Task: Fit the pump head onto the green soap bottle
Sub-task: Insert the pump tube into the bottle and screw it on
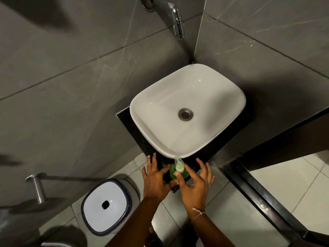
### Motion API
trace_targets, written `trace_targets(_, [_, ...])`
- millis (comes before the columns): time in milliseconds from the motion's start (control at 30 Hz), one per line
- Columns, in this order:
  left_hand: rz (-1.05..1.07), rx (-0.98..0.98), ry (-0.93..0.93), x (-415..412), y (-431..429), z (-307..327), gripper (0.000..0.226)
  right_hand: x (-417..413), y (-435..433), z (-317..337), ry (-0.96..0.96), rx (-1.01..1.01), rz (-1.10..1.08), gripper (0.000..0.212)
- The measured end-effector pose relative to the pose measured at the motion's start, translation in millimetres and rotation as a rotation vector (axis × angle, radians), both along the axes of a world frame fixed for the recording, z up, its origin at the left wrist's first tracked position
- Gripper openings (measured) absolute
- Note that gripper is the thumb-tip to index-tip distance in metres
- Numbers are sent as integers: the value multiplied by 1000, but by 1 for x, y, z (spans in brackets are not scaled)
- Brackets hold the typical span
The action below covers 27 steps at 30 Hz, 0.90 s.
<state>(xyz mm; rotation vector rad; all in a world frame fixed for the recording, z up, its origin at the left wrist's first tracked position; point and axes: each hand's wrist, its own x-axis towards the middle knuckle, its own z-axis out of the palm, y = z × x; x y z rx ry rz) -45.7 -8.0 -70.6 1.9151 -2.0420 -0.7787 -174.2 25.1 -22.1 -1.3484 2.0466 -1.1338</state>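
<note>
Green soap bottle point(178, 174) standing on black counter point(124, 118), 6 o'clock of basin point(231, 97); left hand point(156, 179) bracing it, fingers spread; right hand point(193, 184) loosely touching pump head point(179, 164), seating it straight

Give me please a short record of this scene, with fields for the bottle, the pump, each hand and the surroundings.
bottle: green soap bottle, upright on the black counter in front of the white ceramic basin
pump: clear plastic pump head, sitting on the bottle's neck
left hand: left hand beside the bottle, fingers spread
right hand: right hand, thumb tip at the pump collar
surroundings: chrome wall tap, white bin lid
</note>
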Motion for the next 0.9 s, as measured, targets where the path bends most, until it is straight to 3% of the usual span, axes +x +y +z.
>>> trace_targets(100, [2, 5, -7, 0, 0, 0, 65, -1, -7, 0, -6, 29, -40, 33])
trace_targets(300, [-2, 9, -6, 1, -1, 2, 64, -4, -6, -3, 25, 59, 1, 52])
trace_targets(467, [-6, 16, -14, 1, -1, 3, 65, -4, -8, -3, -14, 59, -27, 31])
trace_targets(633, [3, -1, 0, 1, 0, 1, 61, 1, -14, -1, 20, 111, -56, 47])
trace_targets(800, [-5, -5, -16, 1, -1, -1, 62, -1, -9, -2, 14, 43, -18, 32])
trace_targets(900, [0, -7, -17, 2, -1, -2, 57, 7, -17, 5, -21, 94, -84, 39])
